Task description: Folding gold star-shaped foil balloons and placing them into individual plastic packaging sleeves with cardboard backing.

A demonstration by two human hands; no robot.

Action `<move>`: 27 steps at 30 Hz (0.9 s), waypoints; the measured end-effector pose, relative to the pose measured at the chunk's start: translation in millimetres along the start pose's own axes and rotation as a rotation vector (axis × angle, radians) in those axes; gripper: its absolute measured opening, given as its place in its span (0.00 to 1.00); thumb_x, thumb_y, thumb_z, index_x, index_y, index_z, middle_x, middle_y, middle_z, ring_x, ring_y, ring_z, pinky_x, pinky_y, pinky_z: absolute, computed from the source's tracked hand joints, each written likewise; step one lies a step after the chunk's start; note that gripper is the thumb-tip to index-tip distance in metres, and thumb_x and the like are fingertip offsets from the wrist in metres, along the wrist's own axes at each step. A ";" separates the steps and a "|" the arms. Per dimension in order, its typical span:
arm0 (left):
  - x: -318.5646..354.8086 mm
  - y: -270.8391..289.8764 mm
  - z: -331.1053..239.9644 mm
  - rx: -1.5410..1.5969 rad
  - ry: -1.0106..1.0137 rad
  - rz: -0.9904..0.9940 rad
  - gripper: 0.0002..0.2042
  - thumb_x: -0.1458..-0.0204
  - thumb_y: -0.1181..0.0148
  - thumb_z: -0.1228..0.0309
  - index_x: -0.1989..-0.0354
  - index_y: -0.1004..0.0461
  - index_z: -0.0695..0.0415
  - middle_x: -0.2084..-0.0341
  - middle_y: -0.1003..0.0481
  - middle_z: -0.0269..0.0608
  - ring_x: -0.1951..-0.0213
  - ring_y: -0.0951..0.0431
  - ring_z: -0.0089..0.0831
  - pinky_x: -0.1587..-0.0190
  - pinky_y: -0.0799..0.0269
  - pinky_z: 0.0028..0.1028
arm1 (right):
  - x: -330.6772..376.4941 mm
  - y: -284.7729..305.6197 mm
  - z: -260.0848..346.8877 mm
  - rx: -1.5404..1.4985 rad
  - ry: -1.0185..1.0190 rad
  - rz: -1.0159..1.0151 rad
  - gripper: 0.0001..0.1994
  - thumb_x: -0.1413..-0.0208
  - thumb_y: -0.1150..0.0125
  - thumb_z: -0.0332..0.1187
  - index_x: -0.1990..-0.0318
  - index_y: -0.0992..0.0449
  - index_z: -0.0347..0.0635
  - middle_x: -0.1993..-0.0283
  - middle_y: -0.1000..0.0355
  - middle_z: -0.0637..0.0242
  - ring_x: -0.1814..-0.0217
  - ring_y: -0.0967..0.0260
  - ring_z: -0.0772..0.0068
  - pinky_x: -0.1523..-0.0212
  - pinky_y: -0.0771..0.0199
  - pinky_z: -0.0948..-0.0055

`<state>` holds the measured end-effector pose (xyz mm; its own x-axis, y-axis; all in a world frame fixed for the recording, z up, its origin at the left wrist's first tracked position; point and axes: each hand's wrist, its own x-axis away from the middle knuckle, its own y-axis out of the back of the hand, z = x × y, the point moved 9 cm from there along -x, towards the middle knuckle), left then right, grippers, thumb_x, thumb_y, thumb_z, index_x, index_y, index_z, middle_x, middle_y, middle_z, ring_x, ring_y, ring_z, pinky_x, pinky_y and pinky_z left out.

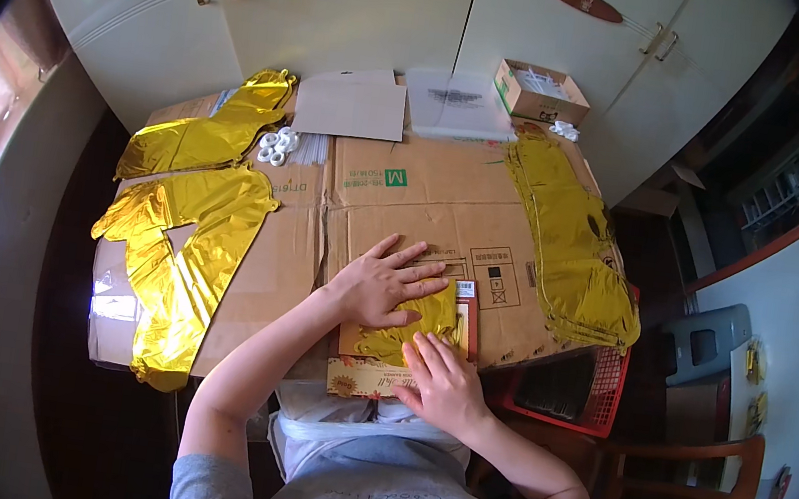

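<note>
My left hand [376, 287] lies flat with its fingers spread on a folded gold foil balloon [433, 317] near the front edge of the cardboard-covered table. My right hand [449, 385] presses the near right side of that foil, its fingers stretched out and its thumb apart. Beneath the foil is a flat printed card package [360, 380] with a cream lower part and a red right border. Its middle is hidden by the foil and my hands. Neither hand grips anything.
Flattened gold foil balloons [203, 244] lie at left, with a stack of more [568, 236] at right. White ribbon rolls [277, 146], a grey board [349, 110] and a small carton [541, 94] of white sticks sit farther back. A red crate [609, 393] and wooden chair [742, 486] stand at right.
</note>
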<state>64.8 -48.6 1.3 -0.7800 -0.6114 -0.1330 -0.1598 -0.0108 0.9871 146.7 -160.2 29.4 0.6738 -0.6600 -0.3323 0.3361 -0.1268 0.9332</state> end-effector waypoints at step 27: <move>-0.9 -5.7 -42.0 0.056 -0.202 0.098 0.24 0.38 0.60 0.52 0.32 0.44 0.33 0.30 0.48 0.29 0.28 0.52 0.39 0.28 0.64 0.47 | 7.6 -4.3 3.2 0.084 0.029 0.032 0.38 0.56 0.36 0.58 0.44 0.31 0.38 0.48 0.35 0.62 0.43 0.39 0.64 0.38 0.41 0.60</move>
<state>91.8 -81.2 -0.5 -0.8977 -0.4367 -0.0579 -0.1067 0.0881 0.9904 148.3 -167.1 23.3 0.7025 -0.6429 -0.3053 0.2590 -0.1687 0.9510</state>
